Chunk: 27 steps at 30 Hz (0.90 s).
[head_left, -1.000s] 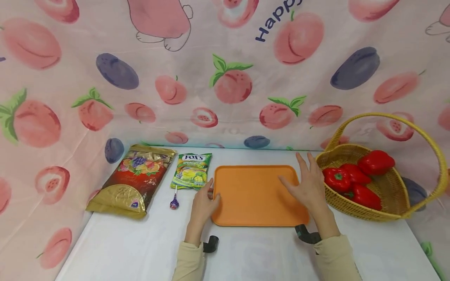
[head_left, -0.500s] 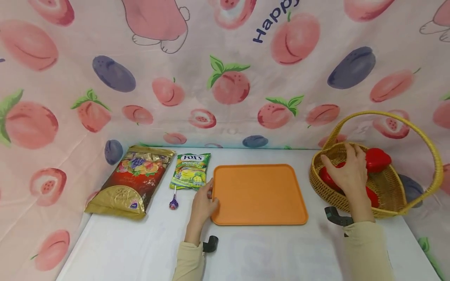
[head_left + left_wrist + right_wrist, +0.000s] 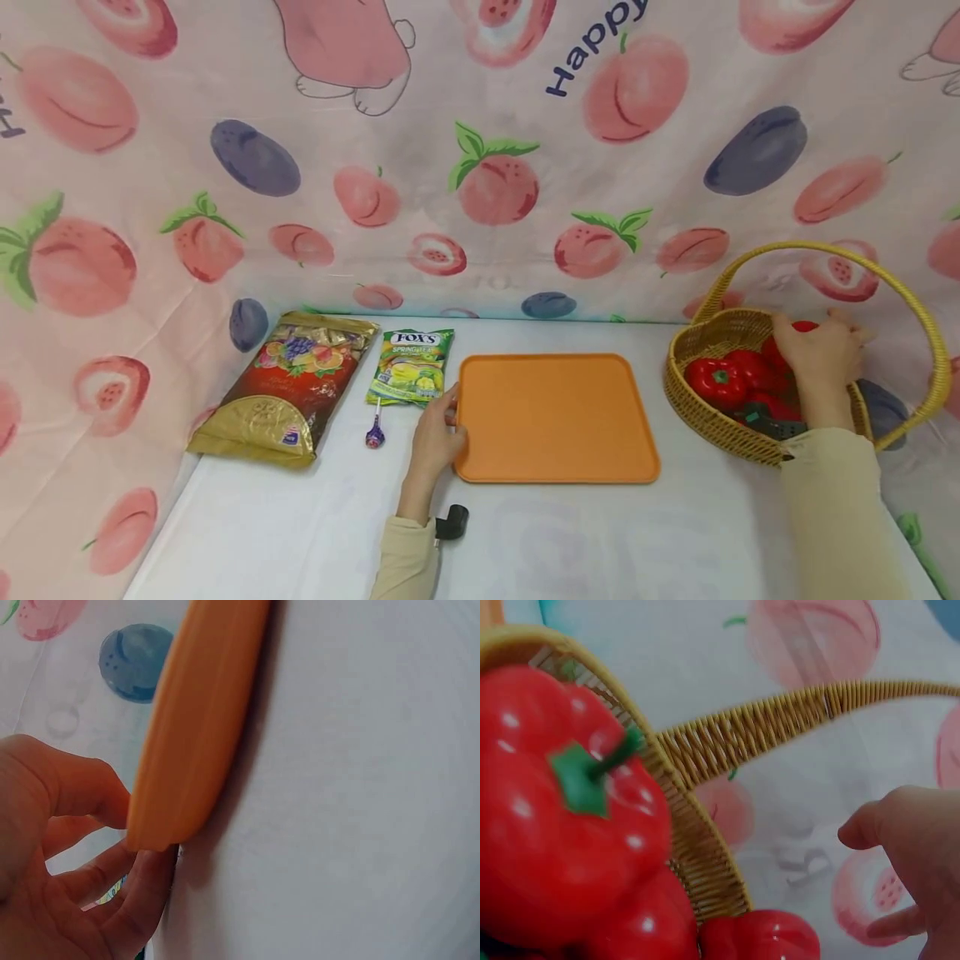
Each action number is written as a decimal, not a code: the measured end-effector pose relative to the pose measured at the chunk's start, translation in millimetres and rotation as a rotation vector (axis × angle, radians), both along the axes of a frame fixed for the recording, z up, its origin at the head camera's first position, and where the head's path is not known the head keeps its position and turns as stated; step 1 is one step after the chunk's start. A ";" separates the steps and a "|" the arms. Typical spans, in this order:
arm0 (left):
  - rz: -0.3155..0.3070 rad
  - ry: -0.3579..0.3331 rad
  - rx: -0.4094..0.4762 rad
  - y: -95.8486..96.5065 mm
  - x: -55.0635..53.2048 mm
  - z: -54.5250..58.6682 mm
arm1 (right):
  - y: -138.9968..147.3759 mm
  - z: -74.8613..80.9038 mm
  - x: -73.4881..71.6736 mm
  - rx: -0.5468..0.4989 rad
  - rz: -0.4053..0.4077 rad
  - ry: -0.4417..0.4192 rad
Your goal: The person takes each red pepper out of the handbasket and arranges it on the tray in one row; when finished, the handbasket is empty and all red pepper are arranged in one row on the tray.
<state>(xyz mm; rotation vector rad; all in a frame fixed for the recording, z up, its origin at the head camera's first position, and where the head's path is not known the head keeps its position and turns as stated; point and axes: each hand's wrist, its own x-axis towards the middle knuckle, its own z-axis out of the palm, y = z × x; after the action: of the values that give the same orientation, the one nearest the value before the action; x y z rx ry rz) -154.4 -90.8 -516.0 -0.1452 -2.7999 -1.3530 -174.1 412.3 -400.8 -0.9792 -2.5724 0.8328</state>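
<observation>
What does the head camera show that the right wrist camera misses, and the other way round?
Only the head view shows the orange tray, the left hand at its left edge, the gold bag, the green candy bag, the lollipop and the white table.

Only the right wrist view shows a pepper's green stem close up.

Both show the wicker basket, its handle, red peppers and the right hand, plus the fruit-print cloth.
</observation>
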 end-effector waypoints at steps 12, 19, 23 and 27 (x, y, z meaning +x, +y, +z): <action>0.009 -0.040 0.019 2.4 0.3 -1.7 | 35.5 -2.9 -1.8 -0.061 0.032 -0.177; 0.020 -0.038 0.001 3.5 -0.2 -2.3 | 42.3 -3.0 -3.6 -0.066 0.037 -0.301; 0.028 -0.040 -0.008 3.4 0.0 -1.1 | 41.7 -3.2 -5.4 -0.054 0.031 -0.307; 0.035 -0.039 -0.014 2.9 0.6 -0.3 | 35.7 -4.4 -4.5 -0.005 0.035 -0.243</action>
<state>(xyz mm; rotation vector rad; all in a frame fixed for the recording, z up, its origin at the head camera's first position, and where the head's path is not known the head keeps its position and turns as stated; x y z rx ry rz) -153.7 -87.9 -516.2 -0.0706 -2.8299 -1.3429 -178.6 447.9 -405.2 -1.1017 -2.7986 0.7718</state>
